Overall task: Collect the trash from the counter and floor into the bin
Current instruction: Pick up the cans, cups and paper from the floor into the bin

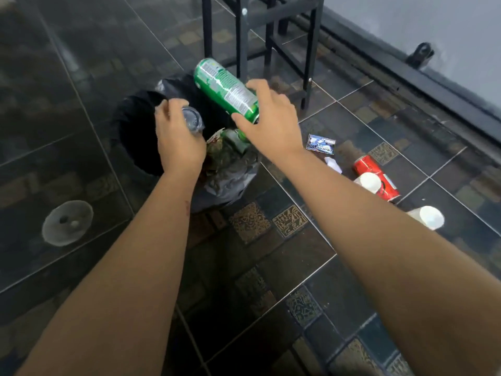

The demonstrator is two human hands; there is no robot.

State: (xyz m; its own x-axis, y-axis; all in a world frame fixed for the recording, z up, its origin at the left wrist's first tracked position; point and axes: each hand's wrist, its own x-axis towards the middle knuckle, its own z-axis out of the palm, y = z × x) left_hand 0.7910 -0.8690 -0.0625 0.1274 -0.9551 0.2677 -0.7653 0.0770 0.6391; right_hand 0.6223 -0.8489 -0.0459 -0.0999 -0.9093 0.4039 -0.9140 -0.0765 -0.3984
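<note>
- Green, tall, white print down its side: I see the green can tilted above the bin, with my right hand wrapped round its near end.
- And the left hand?
- Curled round a clear plastic cup, also over the black-bagged opening, where crumpled litter lies.
- Room around it?
- Black stool legs stand just behind the bin. To the right, a red can, two white cups and a wrapper lie on the dark tiles. A floor drain sits well off to the left.
</note>
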